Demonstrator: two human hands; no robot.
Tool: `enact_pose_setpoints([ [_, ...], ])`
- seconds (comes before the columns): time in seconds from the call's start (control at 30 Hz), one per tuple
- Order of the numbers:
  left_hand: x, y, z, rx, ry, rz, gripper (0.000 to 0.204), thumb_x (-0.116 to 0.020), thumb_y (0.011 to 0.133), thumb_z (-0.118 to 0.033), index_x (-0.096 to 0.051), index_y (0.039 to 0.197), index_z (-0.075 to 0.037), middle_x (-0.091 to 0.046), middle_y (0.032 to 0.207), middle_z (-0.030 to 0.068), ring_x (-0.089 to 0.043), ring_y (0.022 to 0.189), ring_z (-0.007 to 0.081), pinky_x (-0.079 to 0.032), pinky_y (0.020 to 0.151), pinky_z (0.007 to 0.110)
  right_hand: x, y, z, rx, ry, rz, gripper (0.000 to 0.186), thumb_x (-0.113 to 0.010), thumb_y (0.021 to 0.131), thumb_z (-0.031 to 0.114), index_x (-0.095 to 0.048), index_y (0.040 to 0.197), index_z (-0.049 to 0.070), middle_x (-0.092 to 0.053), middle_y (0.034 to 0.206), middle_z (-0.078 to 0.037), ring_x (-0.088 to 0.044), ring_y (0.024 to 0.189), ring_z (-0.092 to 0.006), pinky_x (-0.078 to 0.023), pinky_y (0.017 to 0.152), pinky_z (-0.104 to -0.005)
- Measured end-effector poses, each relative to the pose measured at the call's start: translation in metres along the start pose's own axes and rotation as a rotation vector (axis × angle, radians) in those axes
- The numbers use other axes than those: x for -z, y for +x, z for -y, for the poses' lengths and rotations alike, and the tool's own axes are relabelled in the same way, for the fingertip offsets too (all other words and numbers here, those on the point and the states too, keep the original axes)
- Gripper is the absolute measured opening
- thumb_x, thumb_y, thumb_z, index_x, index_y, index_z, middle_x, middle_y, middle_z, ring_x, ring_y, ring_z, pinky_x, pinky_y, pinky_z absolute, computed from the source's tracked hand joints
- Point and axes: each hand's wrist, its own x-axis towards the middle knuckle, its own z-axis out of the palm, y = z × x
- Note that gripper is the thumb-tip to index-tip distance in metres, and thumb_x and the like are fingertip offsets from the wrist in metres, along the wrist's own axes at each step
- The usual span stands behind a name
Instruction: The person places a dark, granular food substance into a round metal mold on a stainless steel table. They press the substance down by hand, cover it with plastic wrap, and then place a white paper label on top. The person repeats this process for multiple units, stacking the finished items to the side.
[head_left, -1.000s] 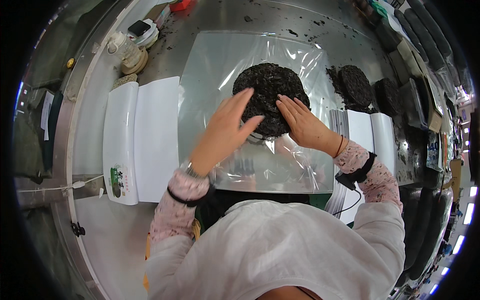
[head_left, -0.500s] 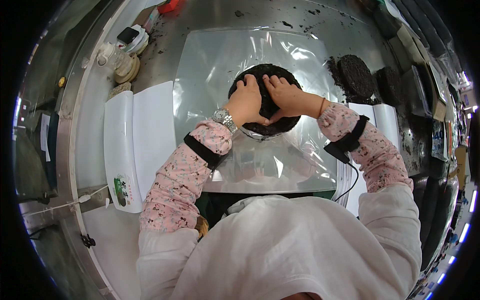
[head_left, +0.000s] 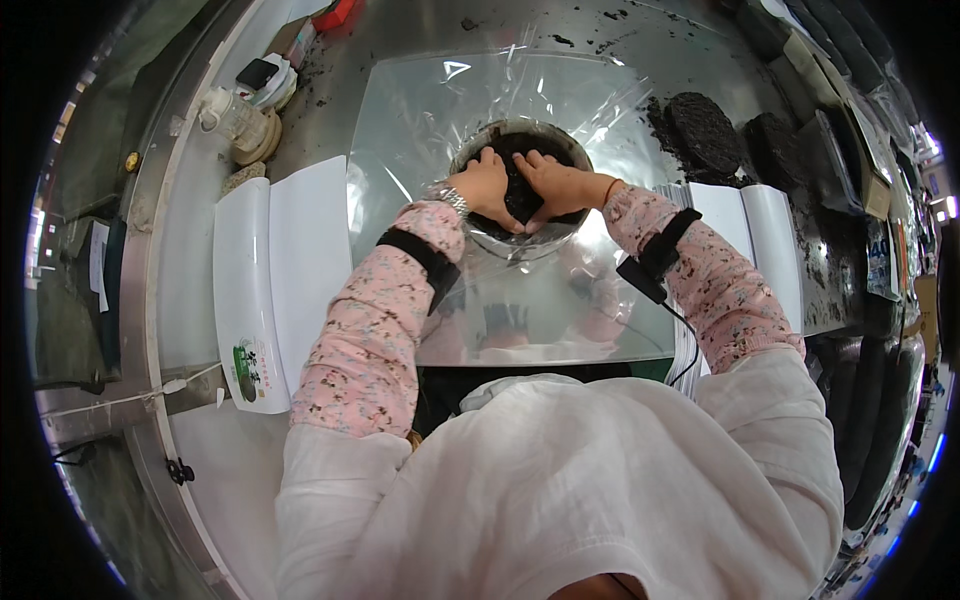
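Observation:
My left hand point(head_left: 485, 190) and my right hand point(head_left: 555, 188) press on a dark, crumbly disc point(head_left: 520, 198), which sits inside a round metal rim point(head_left: 524, 126) in the middle of a glossy clear sheet point(head_left: 410, 120). Both hands are open, fingers apart and bent a little onto the disc, thumbs toward each other near its lower part. Part of the disc is hidden beneath them. Two more dark discs point(head_left: 703, 130) point(head_left: 772, 151) lie to the upper right among loose dark crumbs.
Stacks of white paper lie left point(head_left: 308, 270) and right point(head_left: 769, 260) of the sheet on a steel table point(head_left: 480, 30). A plastic jug point(head_left: 226, 120), a dark phone point(head_left: 257, 74) and a red box point(head_left: 331, 15) stand upper left. Bagged dark bundles point(head_left: 865, 430) line the right side.
Both hands have moved together onto the disc and slightly upward in view. The disc now sits lower within the metal rim, which shows around it with crinkled film spreading outward.

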Motion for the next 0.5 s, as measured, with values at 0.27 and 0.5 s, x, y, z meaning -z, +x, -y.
enact_pose_setpoints([
  [0.27, -0.006, -0.121, -0.095, -0.479, -0.552, -0.509, 0.063, -0.078, 0.089, -0.032, -0.054, 0.138, -0.001, -0.059, 0.133, 0.0206, -0.061, 0.122, 0.0403, -0.052, 0.099, 0.046, -0.021, -0.078, 0.045, 0.095, 0.118, -0.141, 0.119, -0.094, 0.065, 0.036, -0.03, 0.15, -0.019, -0.049, 0.133, -0.028, -0.053, 0.12, -0.0444, -0.047, 0.103, -0.0445],
  [0.5, -0.076, -0.187, -0.146, -0.79, -0.29, -0.237, 0.011, -0.064, 0.091, -0.014, -0.06, 0.094, -0.005, -0.066, 0.095, 0.0113, -0.072, 0.086, 0.0288, -0.055, 0.071, 0.046, -0.015, -0.102, 0.073, -0.107, 0.238, -0.045, 0.13, -0.097, 0.062, 0.034, -0.021, 0.158, -0.012, -0.046, 0.133, -0.024, -0.051, 0.126, -0.0428, -0.048, 0.107, -0.0434],
])
